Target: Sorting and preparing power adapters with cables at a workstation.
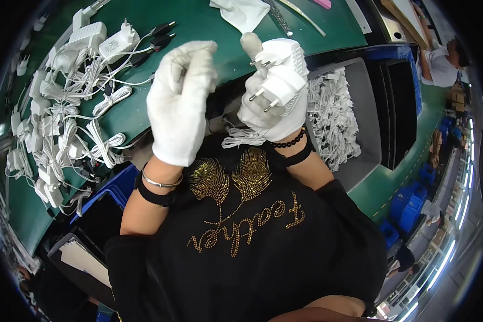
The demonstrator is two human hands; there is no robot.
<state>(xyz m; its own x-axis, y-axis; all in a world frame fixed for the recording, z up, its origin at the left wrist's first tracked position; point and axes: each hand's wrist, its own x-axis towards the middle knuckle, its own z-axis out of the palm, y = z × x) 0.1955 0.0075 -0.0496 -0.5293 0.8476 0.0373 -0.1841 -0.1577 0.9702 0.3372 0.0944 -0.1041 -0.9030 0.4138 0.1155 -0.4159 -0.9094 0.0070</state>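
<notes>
My right hand, in a white glove with a greyed thumb, grips white plug-in power adapters. At least two sit together in it, an upper adapter and a lower adapter, their metal prongs pointing left. A bundled white cable hangs below this hand, in front of my black shirt. My left hand, also gloved in white, is raised to the left with its fingers curled in and slightly blurred. Nothing shows in it, and it is apart from the adapters.
Many white adapters with bundled cords lie heaped on the green table at left. A grey bin full of bundled white cords stands at right. A white cloth lies at the far edge; another person is at far right.
</notes>
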